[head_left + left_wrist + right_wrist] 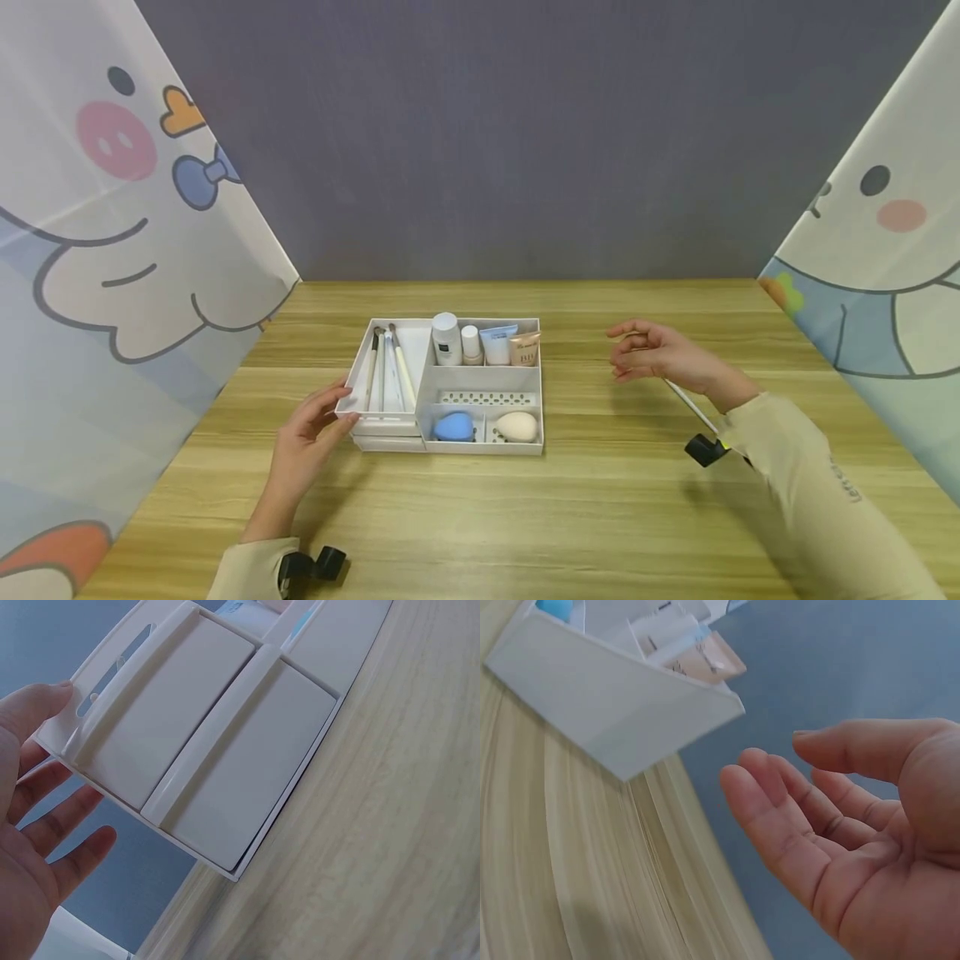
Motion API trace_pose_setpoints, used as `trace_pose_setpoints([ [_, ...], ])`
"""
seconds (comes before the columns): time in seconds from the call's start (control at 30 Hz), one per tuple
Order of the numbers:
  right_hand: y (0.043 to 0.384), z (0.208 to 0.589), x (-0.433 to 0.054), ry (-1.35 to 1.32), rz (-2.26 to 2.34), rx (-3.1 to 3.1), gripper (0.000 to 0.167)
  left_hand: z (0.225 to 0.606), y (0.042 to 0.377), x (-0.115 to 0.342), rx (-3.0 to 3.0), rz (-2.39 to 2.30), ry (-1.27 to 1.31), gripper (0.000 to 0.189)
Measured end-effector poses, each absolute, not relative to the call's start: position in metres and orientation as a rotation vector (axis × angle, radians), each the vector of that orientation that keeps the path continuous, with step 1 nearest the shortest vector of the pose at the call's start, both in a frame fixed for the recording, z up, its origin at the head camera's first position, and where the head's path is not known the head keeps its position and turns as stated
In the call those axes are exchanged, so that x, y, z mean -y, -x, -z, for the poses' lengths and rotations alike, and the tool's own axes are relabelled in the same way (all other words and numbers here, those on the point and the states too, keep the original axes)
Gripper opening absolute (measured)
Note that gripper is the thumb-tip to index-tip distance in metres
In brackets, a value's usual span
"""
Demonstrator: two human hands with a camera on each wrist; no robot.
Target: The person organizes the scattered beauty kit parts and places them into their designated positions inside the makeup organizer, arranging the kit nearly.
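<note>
A white cosmetics organizer (480,383) stands on the table. At its front left corner my left hand (303,437) pinches the upper edge, thumb on the front and fingers along the side. Two drawer fronts (240,761) show below in the left wrist view. Several makeup brushes (405,379) lie in the top left tray. A white bottle (446,342), a small capped bottle (471,343), a pale blue tube (497,343) and a beige tube (524,350) fill the back compartments. My right hand (660,358) hovers right of the organizer, fingers loosely bent, holding nothing.
A blue makeup sponge (454,427) and a cream makeup sponge (517,427) sit in the organizer's front compartments. The wooden table (570,517) meets a dark grey wall (480,167) at the back. Cartoon-printed sheets (112,250) stand along both sides.
</note>
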State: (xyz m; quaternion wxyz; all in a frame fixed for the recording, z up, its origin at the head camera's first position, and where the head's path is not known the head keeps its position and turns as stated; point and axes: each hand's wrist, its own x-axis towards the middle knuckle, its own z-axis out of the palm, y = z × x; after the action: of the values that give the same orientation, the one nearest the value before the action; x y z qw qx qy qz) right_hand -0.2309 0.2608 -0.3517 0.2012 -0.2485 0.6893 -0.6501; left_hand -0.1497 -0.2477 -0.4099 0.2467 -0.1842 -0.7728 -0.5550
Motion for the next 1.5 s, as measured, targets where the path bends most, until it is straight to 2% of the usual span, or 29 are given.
trace_pose_setpoints([
  [0.47,0.233,0.347,-0.293,0.617,1.602,-2.120,0.042,0.409,0.151,0.247,2.114,1.516,0.491,0.038],
  [0.7,0.231,0.347,-0.305,0.471,1.416,-2.231,0.063,0.406,0.152,0.248,2.140,1.511,0.485,0.038],
  [1.07,0.231,0.354,-0.320,0.307,1.254,-2.347,0.074,0.407,0.151,0.247,2.137,1.510,0.479,0.037],
  [1.33,0.230,0.360,-0.325,0.183,1.071,-2.431,0.077,0.408,0.151,0.247,2.137,1.518,0.471,0.037],
  [1.5,0.227,0.366,-0.328,0.151,0.974,-2.468,0.073,0.409,0.150,0.247,2.135,1.520,0.470,0.037],
])
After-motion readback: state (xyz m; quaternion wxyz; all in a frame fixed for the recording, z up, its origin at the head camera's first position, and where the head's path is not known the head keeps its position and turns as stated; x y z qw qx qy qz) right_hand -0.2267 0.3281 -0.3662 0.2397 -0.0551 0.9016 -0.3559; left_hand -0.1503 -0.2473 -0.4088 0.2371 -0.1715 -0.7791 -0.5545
